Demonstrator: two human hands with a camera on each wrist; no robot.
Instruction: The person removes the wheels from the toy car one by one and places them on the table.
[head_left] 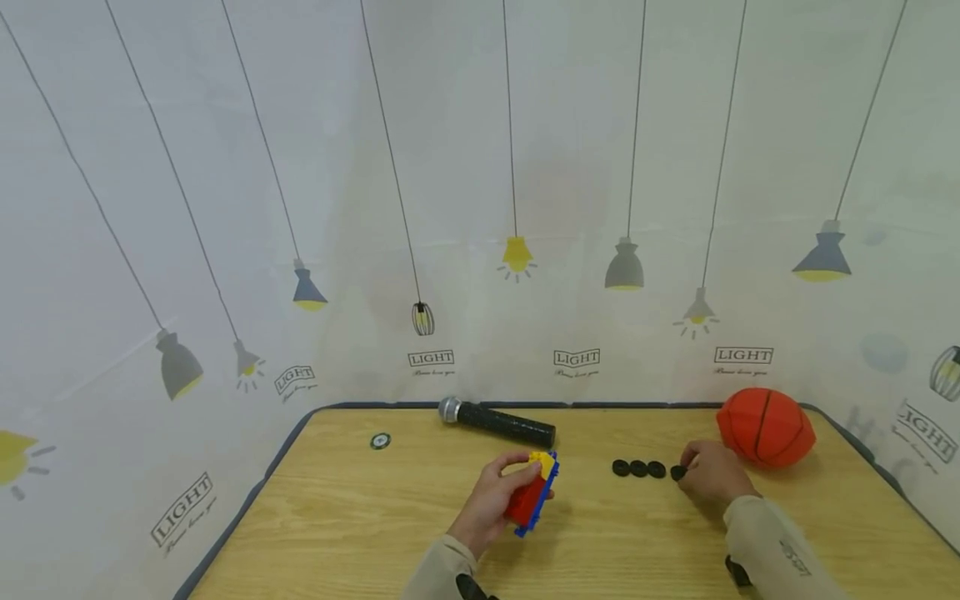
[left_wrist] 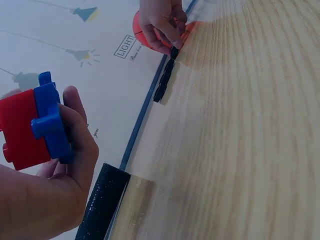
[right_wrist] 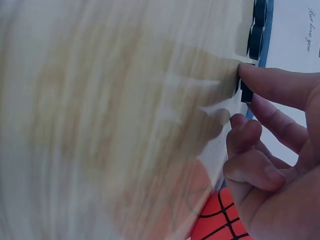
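My left hand (head_left: pixel 487 504) grips a red, yellow and blue plastic toy vehicle (head_left: pixel 527 502) above the middle of the table. In the left wrist view, blue knobs stick out from the toy's blue base (left_wrist: pixel 49 120), beside its red body. On the right, thumb and fingertips of my right hand (head_left: pixel 716 473) pinch a small black toy wheel (right_wrist: pixel 246 92) at the table top. It stands at the right end of a row with three more black wheels (head_left: pixel 638 468), which lie flat. My right hand's other fingers are curled in the right wrist view.
A crumpled-looking orange-red basketball (head_left: pixel 765 427) sits right behind my right hand. Near the back edge lies a black microphone (head_left: pixel 504 423) with a silver head. Farther left is a round green-and-white chip (head_left: pixel 380 441). A white printed curtain (head_left: pixel 480 167) rises behind the wooden table (head_left: pixel 322 533).
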